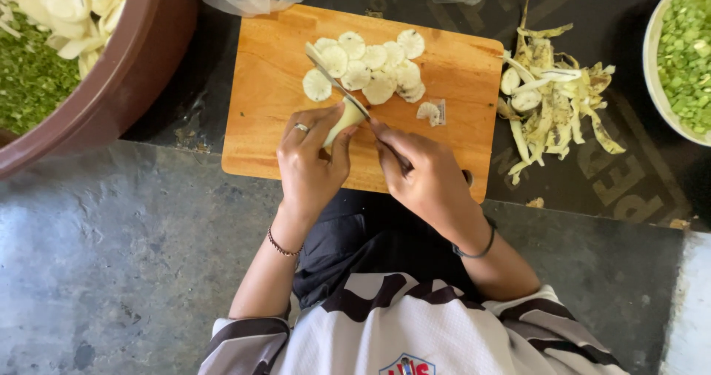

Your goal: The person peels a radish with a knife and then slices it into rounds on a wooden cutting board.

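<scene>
Centrally, a pale peeled vegetable stub point(343, 118) lies on the wooden cutting board point(259, 123), its long axis running from your left hand point(307, 160) up and right toward the blade. Your left hand grasps the stub, fingers curled over its near end. Your right hand point(422, 178) is clenched on the handle of a knife point(337, 82), whose thin metal blade slants up-left and meets the stub's exposed cut face, just beside your left fingertips. Beyond the blade, a heap of round slices point(374, 67), matte and cream-coloured, overlaps on the smooth board. Right of the board lie limp yellowish peelings point(552, 101); a white bowl of chopped greens point(685, 56) and a large brown basin point(141, 64) flank the scene.
</scene>
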